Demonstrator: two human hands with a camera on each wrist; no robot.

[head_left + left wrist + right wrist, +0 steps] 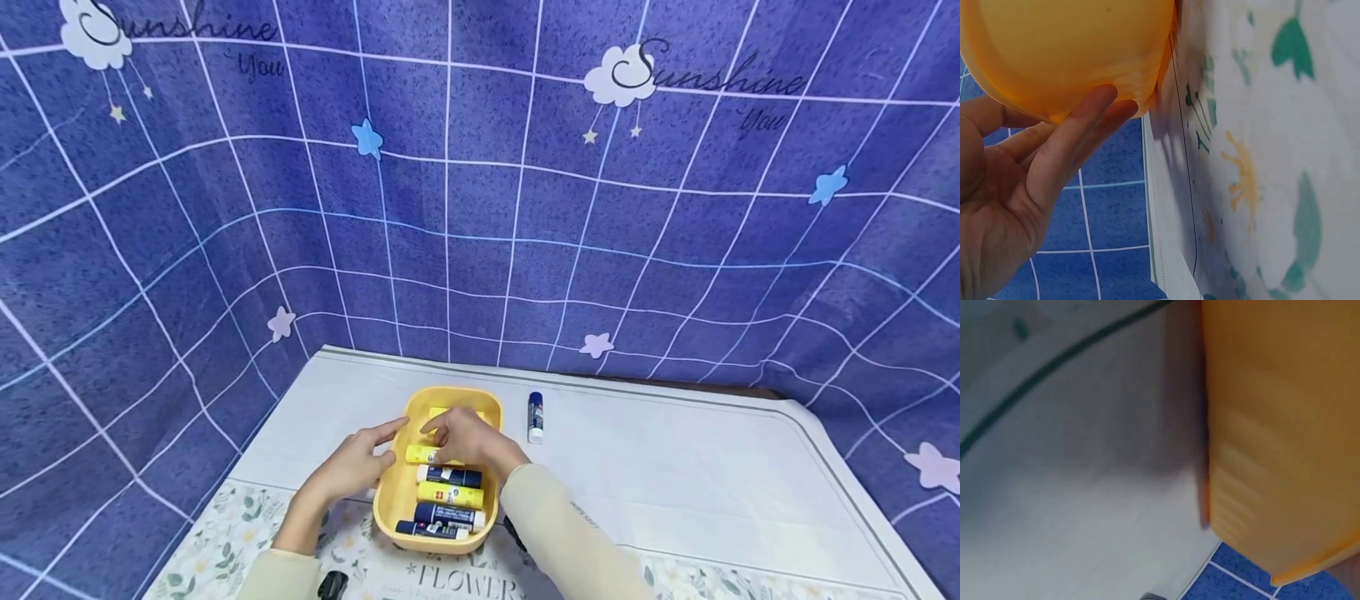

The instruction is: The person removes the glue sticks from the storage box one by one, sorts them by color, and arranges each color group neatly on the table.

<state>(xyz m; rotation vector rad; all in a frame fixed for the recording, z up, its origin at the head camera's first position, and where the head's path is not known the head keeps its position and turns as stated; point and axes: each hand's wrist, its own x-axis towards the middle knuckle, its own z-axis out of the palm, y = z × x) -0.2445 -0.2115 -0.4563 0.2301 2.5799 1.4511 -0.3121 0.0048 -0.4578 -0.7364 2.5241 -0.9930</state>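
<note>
A yellow plastic bin [384,500] holds a row of glue sticks lying on their sides. My left hand [352,462] grips its left rim, thumb over the edge; in the left wrist view, fingers [1079,119] press the outer wall. Inside the bin, my right hand [468,435] reaches from the right and pinches a yellow glue stick [420,454], partly covering it. Toward the near end lie a dark blue glue stick [450,477], another yellow one [450,495] and more blue ones [448,515]. The right wrist view shows mostly the bin's outer wall [1285,437].
One blue glue stick with a white end [536,418] stands apart on the white tabletop [660,467], right of the bin. A floral cloth strip [225,542] runs along the near side. Blue gridded curtain [480,208] hangs behind and at the sides.
</note>
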